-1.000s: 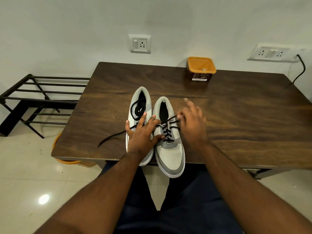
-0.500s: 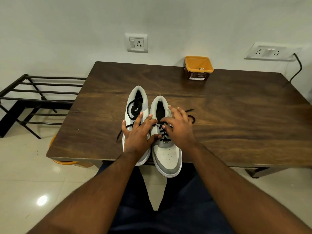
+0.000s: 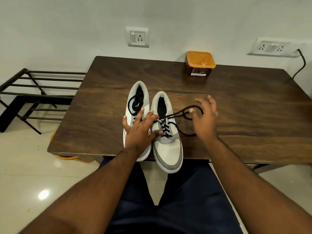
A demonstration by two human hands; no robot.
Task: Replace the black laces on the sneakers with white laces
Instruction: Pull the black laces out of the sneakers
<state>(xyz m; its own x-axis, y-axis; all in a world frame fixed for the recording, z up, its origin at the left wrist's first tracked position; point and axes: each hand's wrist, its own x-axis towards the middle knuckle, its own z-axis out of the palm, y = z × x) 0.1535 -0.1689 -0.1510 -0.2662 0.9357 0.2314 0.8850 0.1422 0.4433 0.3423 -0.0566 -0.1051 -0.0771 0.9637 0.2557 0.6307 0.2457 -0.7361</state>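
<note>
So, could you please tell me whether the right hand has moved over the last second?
Yes. The right hand has swung right, away from the right sneaker it was touching, drawing the black lace out over the table.

The scene is evenly, softly lit from above — a bright glare spot is thrown on the glossy floor tiles (image 3: pixel 43 194). Shadows are faint. Straight edges are bowed by wide-angle distortion; the right hand (image 3: pixel 205 118) is slightly motion-blurred.

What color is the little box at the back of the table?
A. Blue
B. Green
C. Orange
C, the small box standing near the far edge of the table has an orange rim and orange inside.
</note>
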